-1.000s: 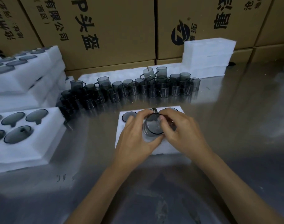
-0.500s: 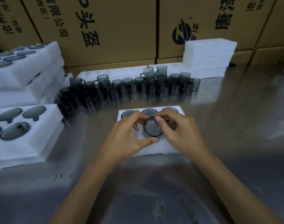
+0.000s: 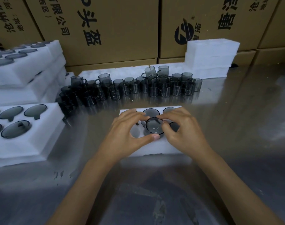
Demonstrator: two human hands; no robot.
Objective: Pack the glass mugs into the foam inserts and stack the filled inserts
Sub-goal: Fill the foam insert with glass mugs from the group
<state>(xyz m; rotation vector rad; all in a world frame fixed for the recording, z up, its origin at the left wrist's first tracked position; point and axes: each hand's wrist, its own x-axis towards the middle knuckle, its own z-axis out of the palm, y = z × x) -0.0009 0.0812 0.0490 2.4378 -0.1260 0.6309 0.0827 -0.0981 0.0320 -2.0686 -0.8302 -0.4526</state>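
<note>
A white foam insert (image 3: 156, 147) lies on the metal table in front of me. A smoky glass mug (image 3: 154, 126) sits upright in its middle front hole, rim facing me. My left hand (image 3: 127, 137) curls around the mug's left side, thumb on its near rim. My right hand (image 3: 185, 132) pinches the mug's far right rim with its fingertips. Mugs fill the two back holes (image 3: 152, 112) that I can see; the other holes are hidden by my hands. A long row of loose glass mugs (image 3: 138, 88) stands behind the insert.
Filled foam inserts (image 3: 25, 127) lie stacked at the left, with a taller stack (image 3: 25, 69) behind them. Plain foam blocks (image 3: 209, 57) are piled at the back right. Cardboard boxes (image 3: 109, 30) wall off the rear. The steel table (image 3: 235, 127) stretches to the right.
The mug was held tilted above the insert by both hands; it has gone down into the middle front hole and now stands upright, with my fingers still on its rim.
</note>
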